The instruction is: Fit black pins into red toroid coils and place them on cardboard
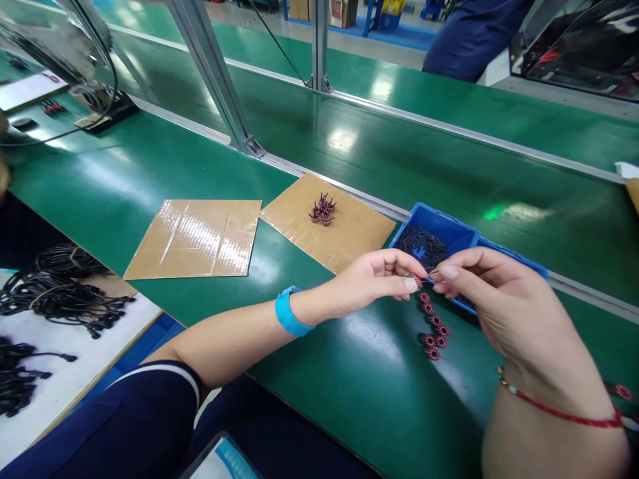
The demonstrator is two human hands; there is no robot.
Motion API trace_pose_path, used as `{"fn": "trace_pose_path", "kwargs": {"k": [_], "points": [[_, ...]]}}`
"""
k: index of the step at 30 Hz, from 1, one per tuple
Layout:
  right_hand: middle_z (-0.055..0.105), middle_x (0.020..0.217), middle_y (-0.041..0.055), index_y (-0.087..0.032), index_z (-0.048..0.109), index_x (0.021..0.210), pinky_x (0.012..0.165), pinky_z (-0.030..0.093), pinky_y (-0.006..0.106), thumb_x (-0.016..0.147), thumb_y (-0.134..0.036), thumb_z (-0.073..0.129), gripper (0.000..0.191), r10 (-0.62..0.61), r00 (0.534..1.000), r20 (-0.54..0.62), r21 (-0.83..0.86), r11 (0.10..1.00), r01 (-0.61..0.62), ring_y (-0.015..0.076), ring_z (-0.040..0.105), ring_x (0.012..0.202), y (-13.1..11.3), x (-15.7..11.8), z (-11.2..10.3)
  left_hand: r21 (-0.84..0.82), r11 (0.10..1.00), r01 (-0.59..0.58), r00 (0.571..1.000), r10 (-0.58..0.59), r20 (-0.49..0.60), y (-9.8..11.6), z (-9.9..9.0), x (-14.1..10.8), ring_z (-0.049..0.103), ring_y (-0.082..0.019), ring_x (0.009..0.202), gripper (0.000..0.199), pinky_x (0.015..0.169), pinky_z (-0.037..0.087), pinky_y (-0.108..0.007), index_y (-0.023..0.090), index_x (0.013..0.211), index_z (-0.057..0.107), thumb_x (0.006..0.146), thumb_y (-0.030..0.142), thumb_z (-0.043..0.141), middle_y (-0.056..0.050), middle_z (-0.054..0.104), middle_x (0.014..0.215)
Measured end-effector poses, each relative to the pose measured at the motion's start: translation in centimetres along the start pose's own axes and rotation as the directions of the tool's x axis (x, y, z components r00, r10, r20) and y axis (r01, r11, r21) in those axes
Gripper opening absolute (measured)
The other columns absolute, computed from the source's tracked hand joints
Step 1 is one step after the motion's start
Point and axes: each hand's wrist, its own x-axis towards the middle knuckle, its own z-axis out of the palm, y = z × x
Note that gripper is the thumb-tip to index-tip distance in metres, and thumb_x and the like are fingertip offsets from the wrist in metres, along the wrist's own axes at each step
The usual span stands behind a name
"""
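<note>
My left hand (pixel 372 283), with a blue band on its wrist, pinches a small red coil (pixel 418 281) between thumb and fingertips. Close against it, my right hand (pixel 492 289) has thumb and forefinger pressed together on the coil's thin wire leads. Below the hands, several red and black ring coils (pixel 436 320) lie in a crooked line on the green table. A blue bin (pixel 444 221) just behind my fingers holds many small black pieces (pixel 423 245). Several coils with black leads (pixel 323 209) sit clustered on a cardboard sheet (pixel 287 211).
Another cardboard sheet (pixel 194 239) lies further left. Bundled black cables (pixel 74 286) rest on a white surface at the left. A metal frame post (pixel 212 73) rises behind the table (pixel 150 159). Beyond the belt (pixel 399 140) a person's dark-blue clothing (pixel 472 40) shows.
</note>
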Motion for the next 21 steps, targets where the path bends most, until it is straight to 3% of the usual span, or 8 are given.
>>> {"fn": "trace_pose_path", "kwargs": {"k": [6, 12, 21], "points": [[0.067, 0.072, 0.002, -0.022, 0.071, 0.079, 0.056, 0.047, 0.028, 0.079, -0.059, 0.077, 0.038, -0.008, 0.998, 0.06, -0.156, 0.988, 0.018, 0.0154, 0.059, 0.065, 0.3, 0.1, -0.4, 0.014, 0.998, -0.065, 0.998, 0.065, -0.001, 0.1, 0.0, 0.1, 0.057, -0.01, 0.079, 0.024, 0.075, 0.047, -0.027, 0.016, 0.095, 0.068, 0.077, 0.027, 0.08, -0.001, 0.062, 0.085], [0.075, 0.09, 0.0038, -0.026, 0.076, 0.094, 0.074, 0.052, 0.035, 0.086, -0.06, 0.07, 0.035, -0.097, 0.995, -0.032, -0.174, 0.981, 0.09, 0.0205, 0.067, 0.083, 0.2, -0.1, -0.1, 0.047, 0.995, -0.089, 0.995, 0.091, -0.033, 0.3, 0.0, 0.1, 0.055, -0.01, 0.078, 0.026, 0.077, 0.046, -0.028, 0.016, 0.095, 0.067, 0.078, 0.03, 0.08, -0.001, 0.061, 0.084], [0.076, 0.093, 0.0035, -0.027, 0.074, 0.093, 0.058, 0.049, 0.03, 0.083, -0.046, 0.076, 0.022, -0.11, 0.994, -0.005, -0.216, 0.97, 0.107, 0.0183, 0.065, 0.074, 0.6, -0.1, 0.7, 0.057, 0.995, -0.076, 0.994, 0.08, -0.069, 0.6, 0.2, -0.1, 0.054, -0.011, 0.079, 0.026, 0.078, 0.045, -0.028, 0.016, 0.095, 0.067, 0.076, 0.029, 0.081, -0.001, 0.06, 0.085]]}}
